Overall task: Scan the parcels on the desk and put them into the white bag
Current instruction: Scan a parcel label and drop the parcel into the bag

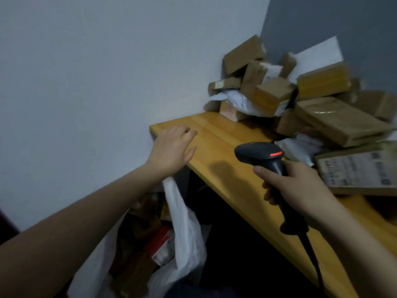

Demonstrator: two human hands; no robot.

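A pale wall (86,72) meets a darker grey one (333,22) in the corner. A wooden desk (225,151) runs along them, with parcels (322,87) heaped at its far end. The white bag (187,229) hangs below the desk's edge, with boxes inside. The right hand (300,186) grips a black scanner (260,152). The left hand (169,151), well apart from it, is spread loose over the desk's corner.

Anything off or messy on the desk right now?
The parcels are heaped haphazardly in the desk's far corner: boxes tilted against each other, crumpled white mailers wedged between. Nothing looks spilled or torn open.
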